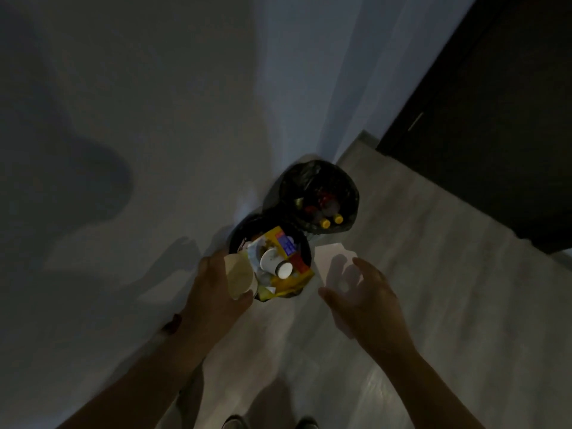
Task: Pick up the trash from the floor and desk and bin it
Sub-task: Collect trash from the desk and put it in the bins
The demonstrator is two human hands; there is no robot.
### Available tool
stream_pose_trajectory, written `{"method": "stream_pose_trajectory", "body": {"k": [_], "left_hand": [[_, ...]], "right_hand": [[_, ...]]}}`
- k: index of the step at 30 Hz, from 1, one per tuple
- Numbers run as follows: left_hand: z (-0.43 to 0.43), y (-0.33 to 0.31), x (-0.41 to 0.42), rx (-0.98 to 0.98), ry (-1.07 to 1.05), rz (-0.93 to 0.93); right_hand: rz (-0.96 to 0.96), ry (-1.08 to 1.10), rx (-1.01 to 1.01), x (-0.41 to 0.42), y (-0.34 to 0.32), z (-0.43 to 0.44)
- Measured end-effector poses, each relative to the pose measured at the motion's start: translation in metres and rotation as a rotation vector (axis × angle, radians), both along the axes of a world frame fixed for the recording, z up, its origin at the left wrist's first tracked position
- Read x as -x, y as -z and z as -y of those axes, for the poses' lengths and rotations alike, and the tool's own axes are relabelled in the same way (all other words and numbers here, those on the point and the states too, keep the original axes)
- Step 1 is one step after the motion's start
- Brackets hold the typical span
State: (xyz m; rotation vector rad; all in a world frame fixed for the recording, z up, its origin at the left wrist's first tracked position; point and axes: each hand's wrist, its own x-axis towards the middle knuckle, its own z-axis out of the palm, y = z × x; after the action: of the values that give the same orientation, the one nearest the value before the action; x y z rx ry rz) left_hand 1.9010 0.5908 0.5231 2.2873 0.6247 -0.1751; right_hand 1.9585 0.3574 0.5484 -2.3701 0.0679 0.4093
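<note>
Our left hand (216, 289) grips a beige paper piece (238, 274) at the rim of the overfull black-lined round bin (266, 218), presumably for a clean drop, while our right hand (365, 298) hovers spread and empty above a white flat card (328, 258) on the floor beside it, likely next.

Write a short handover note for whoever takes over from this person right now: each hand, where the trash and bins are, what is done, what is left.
Left hand holds a beige paper piece at the rim of the near bin.
Right hand is open and empty, above a white flat piece beside that bin.
Near bin is heaped with paper cups and yellow packaging; far bin holds yellow-capped bottles.
Done: much trash binned.
Left: drop the beige piece in, perhaps the far bin, which looks roomier; bin the white piece. Desk not in view.
</note>
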Motion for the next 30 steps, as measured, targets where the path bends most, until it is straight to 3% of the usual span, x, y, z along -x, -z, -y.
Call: {"method": "stream_pose_trajectory", "body": {"k": [7, 13, 20, 26, 30], "left_hand": [[-0.004, 0.133, -0.029, 0.000, -0.041, -0.063], [-0.012, 0.209, -0.060, -0.033, 0.023, -0.196], [-0.024, 0.247, -0.088, 0.073, -0.048, -0.130], [-0.040, 0.254, -0.072, -0.030, 0.129, -0.124], [-0.051, 0.248, -0.053, -0.070, 0.253, -0.012]], "right_hand": [[-0.018, -0.036, 0.018, -0.022, 0.113, -0.006], [-0.027, -0.064, 0.014, -0.029, 0.178, -0.006], [-0.007, -0.097, 0.040, -0.041, 0.213, -0.011], [0.027, -0.184, 0.101, -0.066, 0.229, -0.038], [-0.014, -0.248, 0.185, -0.089, 0.244, -0.071]]}}
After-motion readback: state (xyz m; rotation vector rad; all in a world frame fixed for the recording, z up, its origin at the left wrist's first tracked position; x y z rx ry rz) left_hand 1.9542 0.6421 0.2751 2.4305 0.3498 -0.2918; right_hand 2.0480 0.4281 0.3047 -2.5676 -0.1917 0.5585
